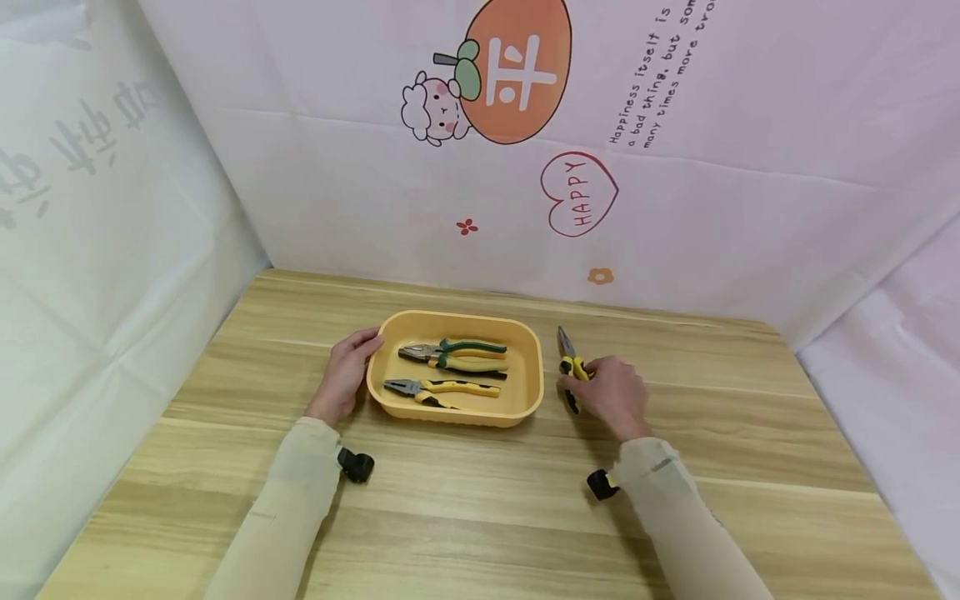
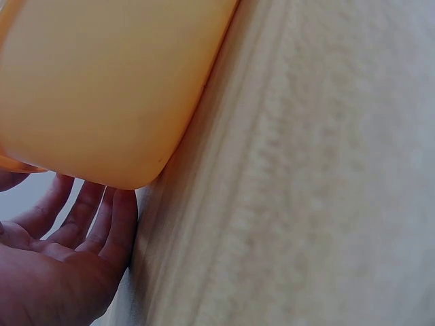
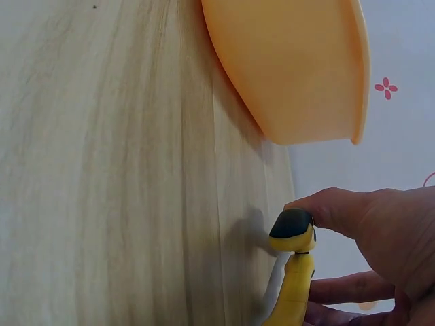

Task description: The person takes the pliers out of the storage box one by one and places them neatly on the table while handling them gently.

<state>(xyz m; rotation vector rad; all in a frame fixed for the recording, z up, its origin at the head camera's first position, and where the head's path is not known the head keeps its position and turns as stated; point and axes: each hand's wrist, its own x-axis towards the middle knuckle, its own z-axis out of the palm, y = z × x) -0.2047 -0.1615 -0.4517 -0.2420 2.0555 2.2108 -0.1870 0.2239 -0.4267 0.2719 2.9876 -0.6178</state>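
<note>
A yellow plastic basin [image 1: 450, 417] stands on the wooden table, and my left hand [image 1: 345, 371] holds its left end. The thumb is at the rim while the fingers [image 2: 122, 224] lie along the outer wall. Inside the basin are green-and-yellow handled pliers [image 1: 472, 364] and, nearer me, yellow-and-black handled pliers [image 1: 457, 386], both with jaws to the left. Right of the basin, my right hand [image 1: 615, 396] pinches yellow-and-black needle-nose pliers [image 1: 567, 346] by the handles, tips pointing away from me. Whether these touch the table I cannot tell.
The wooden table [image 1: 465, 517] reaches back to a white printed cloth [image 1: 360, 200]. More white cloth hangs at the left [image 1: 112, 250] and right. A small black camera [image 1: 356, 465] is strapped at the left wrist, another [image 1: 602, 484] at the right.
</note>
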